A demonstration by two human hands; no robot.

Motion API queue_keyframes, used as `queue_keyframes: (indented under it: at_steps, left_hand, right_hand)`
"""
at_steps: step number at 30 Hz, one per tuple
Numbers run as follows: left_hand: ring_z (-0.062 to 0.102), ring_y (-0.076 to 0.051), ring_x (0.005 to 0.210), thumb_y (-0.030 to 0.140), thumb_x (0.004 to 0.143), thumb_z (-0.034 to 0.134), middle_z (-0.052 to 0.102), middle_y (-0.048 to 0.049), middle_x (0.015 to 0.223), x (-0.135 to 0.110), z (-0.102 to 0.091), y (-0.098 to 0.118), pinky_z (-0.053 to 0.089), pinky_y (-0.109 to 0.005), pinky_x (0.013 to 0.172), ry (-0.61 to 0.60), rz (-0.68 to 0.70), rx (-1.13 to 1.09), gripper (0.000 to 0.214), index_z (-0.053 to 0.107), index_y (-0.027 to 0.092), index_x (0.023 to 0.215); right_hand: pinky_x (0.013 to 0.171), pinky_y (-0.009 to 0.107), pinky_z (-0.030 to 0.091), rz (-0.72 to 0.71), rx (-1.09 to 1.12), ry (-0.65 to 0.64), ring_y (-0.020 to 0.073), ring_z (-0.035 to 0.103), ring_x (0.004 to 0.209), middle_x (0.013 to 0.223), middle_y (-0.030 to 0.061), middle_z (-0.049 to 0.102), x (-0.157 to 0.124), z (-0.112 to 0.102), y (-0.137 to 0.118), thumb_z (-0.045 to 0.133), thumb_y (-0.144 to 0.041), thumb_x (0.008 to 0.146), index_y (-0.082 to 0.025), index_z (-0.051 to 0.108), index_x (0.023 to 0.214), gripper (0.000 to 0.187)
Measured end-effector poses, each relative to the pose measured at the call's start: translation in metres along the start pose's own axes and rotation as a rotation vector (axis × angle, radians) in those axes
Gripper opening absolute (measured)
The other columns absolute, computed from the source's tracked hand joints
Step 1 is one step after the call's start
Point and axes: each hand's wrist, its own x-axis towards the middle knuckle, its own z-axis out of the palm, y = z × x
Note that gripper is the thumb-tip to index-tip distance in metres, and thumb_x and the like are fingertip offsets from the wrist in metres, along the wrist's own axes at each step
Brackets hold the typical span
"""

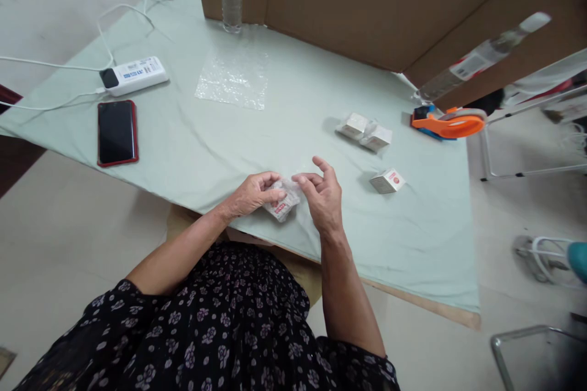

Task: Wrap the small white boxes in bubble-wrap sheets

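Near the front edge of the table, my left hand is closed on a small white box with red print, wrapped in clear bubble wrap. My right hand pinches the upper right edge of that bubble wrap between thumb and index finger, its other fingers raised. To the right lies a bare small white box with red print. Behind it, two more small boxes sit side by side in clear wrap. A flat sheet of bubble wrap lies farther back on the table.
An orange tape dispenser lies at the table's right edge. A phone and a white power bank with cables are on the left. Two bottles, one upright and one tilted, stand by a tall cardboard panel.
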Motion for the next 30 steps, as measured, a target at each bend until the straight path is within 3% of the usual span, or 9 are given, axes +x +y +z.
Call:
queue_keyframes:
  at_steps: [4,7,9,13,18,30]
  left_hand:
    - [0.063,-0.013,0.079,0.038,0.068,0.087,0.070,-0.0041,0.094,0.001,-0.001,-0.002,0.052,-0.026,0.074,0.000,0.009,-0.007,0.049,0.066,0.013,0.105]
    - [0.065,-0.014,0.081,0.041,0.069,0.086,0.071,-0.0063,0.097,0.001,-0.002,-0.003,0.053,-0.027,0.075,-0.014,0.008,-0.001,0.055,0.066,0.012,0.111]
    - [0.066,-0.015,0.083,0.043,0.069,0.086,0.072,-0.0078,0.100,0.001,-0.003,-0.003,0.053,-0.028,0.076,-0.019,0.008,0.004,0.058,0.066,0.012,0.114]
    - [0.066,-0.015,0.080,0.048,0.070,0.085,0.073,-0.0085,0.100,0.001,-0.003,-0.003,0.053,-0.028,0.075,-0.018,0.007,0.002,0.062,0.066,0.012,0.117]
    - [0.060,-0.012,0.070,0.051,0.074,0.080,0.069,-0.0028,0.084,0.001,0.000,-0.002,0.050,-0.025,0.069,0.040,0.057,0.068,0.055,0.066,0.012,0.110]
    - [0.050,-0.012,0.067,0.060,0.087,0.063,0.056,0.0018,0.072,0.000,0.017,-0.005,0.040,-0.026,0.065,0.219,0.159,0.222,0.045,0.061,0.015,0.090]
  right_hand:
    - [0.068,0.033,0.052,0.134,0.072,-0.004,0.0183,0.063,0.071,0.075,0.0027,0.070,0.009,0.003,0.001,0.073,-0.052,0.077,-0.019,0.064,0.108,0.046]
    - [0.064,0.030,0.048,0.112,0.058,0.005,0.0156,0.057,0.068,0.072,0.0009,0.067,0.011,0.005,0.002,0.073,-0.049,0.076,-0.020,0.068,0.082,0.029]
    - [0.063,0.029,0.046,0.078,0.041,0.019,0.0146,0.054,0.066,0.070,-0.0003,0.063,0.010,0.005,0.002,0.070,-0.047,0.079,-0.021,0.067,0.076,0.026]
    - [0.062,0.029,0.043,0.063,0.028,0.007,0.0142,0.050,0.064,0.068,-0.0011,0.060,0.008,0.004,0.001,0.066,-0.045,0.082,-0.022,0.065,0.075,0.024]
    - [0.065,0.030,0.045,0.047,0.024,-0.010,0.0145,0.053,0.065,0.069,-0.0004,0.063,0.003,0.003,-0.007,0.068,-0.041,0.080,-0.021,0.068,0.074,0.020]
    - [0.075,0.033,0.052,-0.062,-0.242,-0.100,0.0179,0.066,0.074,0.080,0.0017,0.075,-0.010,0.002,-0.025,0.063,-0.030,0.085,-0.022,0.076,0.080,0.016]
